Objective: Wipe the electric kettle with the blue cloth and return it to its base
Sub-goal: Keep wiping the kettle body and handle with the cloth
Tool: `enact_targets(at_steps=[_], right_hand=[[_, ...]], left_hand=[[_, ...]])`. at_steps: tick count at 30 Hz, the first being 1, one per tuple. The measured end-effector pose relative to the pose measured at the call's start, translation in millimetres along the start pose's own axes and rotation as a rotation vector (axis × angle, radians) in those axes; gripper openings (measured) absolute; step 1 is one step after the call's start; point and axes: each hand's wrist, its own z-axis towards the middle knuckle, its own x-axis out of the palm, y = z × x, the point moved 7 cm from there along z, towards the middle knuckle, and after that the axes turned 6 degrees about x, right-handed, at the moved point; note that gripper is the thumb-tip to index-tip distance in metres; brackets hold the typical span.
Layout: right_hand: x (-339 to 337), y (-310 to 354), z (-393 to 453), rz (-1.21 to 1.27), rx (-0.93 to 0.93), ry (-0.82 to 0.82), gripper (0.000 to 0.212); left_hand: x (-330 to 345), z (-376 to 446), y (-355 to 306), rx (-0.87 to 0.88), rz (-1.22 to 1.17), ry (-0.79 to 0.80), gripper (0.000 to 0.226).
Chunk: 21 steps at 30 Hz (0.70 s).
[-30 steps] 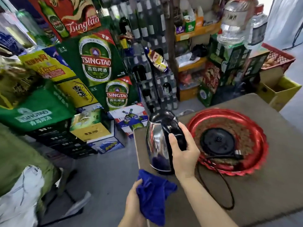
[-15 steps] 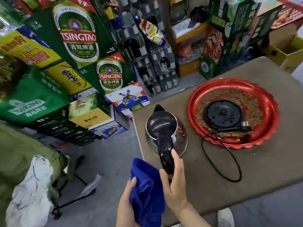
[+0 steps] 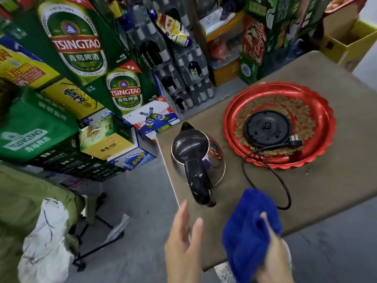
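Observation:
The steel electric kettle with black lid and handle stands upright on the brown table, near its left edge, and no hand touches it. Its round black base lies on a red tray to the right, and the black cord loops toward me. My right hand grips the blue cloth just in front of the kettle, over the table's near edge. My left hand is held open with fingers spread, below the kettle's handle and a little apart from it.
Stacked beer cartons and shrink-wrapped bottle packs fill the left and back. A yellow box sits at the far right. A green cover with a white bag is at the lower left on the grey floor.
My right hand let go of the kettle handle and took the blue cloth from my left hand. My left hand is now open. The kettle stays on the table.

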Motion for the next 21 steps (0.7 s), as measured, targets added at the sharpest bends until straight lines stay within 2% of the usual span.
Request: enact_targets(at_steps=[2,4,5,7,9,11,13,15,18,19,21], right_hand=[[11,22,19,0.229,-0.066,0.002,0.082],[54,59,33,0.158,-0.256,0.087,0.051],[80,73,41,0.069,-0.363,0.137,0.047],[118,74,51,-0.17,-0.519,0.22,0.055],[122,42,69,-0.327,-0.579,0.164,0.058],[105,7,75,-0.264,-0.484,0.075,0.056],[99,-7,75,-0.128,-0.351,0.057,0.053],[110,22,71,-0.127,-0.42,0.043,0.053],[147,97,68,-0.245,-0.678,0.2,0.049],[158,112,74,-0.258,-0.681,0.276,0.046],[162,112,100,-0.224,-0.543,0.371,0.047]], left_hand=[[0,29,-40,0.25,0.094,0.018,0.069],[17,68,-65,0.337,0.204,0.025,0.089],[29,86,-76,0.342,0.288,0.05,0.094],[45,111,-84,0.335,0.375,0.069,0.1],[52,125,-81,0.35,0.545,0.056,0.1],[53,125,-81,0.403,0.655,0.0,0.097],[52,121,-79,0.424,0.678,-0.023,0.093],[50,121,-79,0.428,0.69,-0.002,0.09],[48,126,-82,0.462,0.733,0.08,0.089],[47,129,-82,0.477,0.744,0.115,0.091],[39,134,-81,0.499,0.78,0.189,0.098]])
